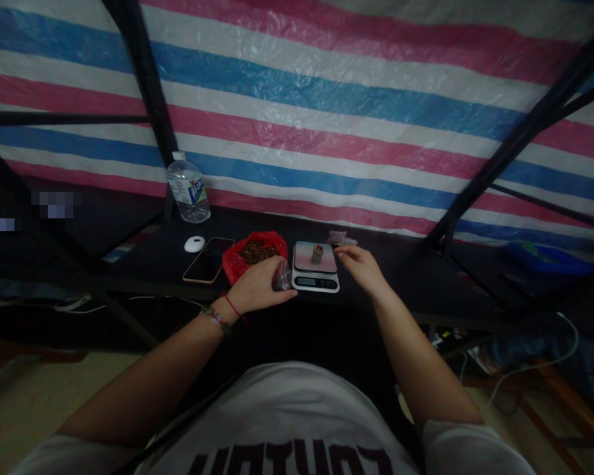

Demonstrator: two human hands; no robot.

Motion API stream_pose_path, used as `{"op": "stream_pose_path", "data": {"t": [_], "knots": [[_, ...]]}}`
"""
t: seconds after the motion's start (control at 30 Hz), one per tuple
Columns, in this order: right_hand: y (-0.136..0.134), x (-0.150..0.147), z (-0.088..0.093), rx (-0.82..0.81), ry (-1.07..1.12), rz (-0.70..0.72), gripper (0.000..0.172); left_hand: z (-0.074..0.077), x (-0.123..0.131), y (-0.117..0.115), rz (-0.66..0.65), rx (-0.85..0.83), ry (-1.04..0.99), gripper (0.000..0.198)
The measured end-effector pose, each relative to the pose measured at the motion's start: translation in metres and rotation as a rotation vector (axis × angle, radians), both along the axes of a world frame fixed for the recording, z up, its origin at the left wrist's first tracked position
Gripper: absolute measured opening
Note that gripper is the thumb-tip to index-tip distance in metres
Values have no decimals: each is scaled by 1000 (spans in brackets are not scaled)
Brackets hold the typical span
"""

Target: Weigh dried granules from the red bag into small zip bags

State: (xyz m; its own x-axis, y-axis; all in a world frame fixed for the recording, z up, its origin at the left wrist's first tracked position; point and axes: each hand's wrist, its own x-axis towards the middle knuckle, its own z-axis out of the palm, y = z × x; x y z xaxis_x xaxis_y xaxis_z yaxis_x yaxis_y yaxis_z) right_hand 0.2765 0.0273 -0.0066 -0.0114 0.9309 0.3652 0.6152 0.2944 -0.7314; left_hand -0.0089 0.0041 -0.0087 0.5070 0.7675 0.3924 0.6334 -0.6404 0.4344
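Makeshift work stall: striped tarpaulin wall (327, 99) on black metal frame (143, 86) (tent-like), dark table (400, 264) carrying a digital scale (315, 267).

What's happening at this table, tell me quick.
A person sits at a dark table. The left hand holds a small clear bag beside a red bag of brown bits. The right hand hovers by a digital scale with a small item on its platform. A phone and water bottle lie to the left.
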Motion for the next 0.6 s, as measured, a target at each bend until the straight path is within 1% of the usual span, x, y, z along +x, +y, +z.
{"op": "stream_pose_path", "data": {"t": [0.13, 0.3, 0.43, 0.53, 0.6], "knots": [[6, 6, -7, -12, -25, -27, 29, -3, -2, 4, -5, 20, 8, 59], [20, 11, -28, 47, -36, -55, 29, -5, -2, 6, 0, 46, 0, 56], [38, 4, -42, 66, -87, -101, 43, -6, -1, 6, 11, 23, -2, 50], [54, -6, -46, 39, -157, -144, 53, -7, -1, 6, 19, 12, -12, 48], [65, -14, -46, 25, -218, -155, 55, -7, 0, 6, 20, 4, -17, 46]]}}
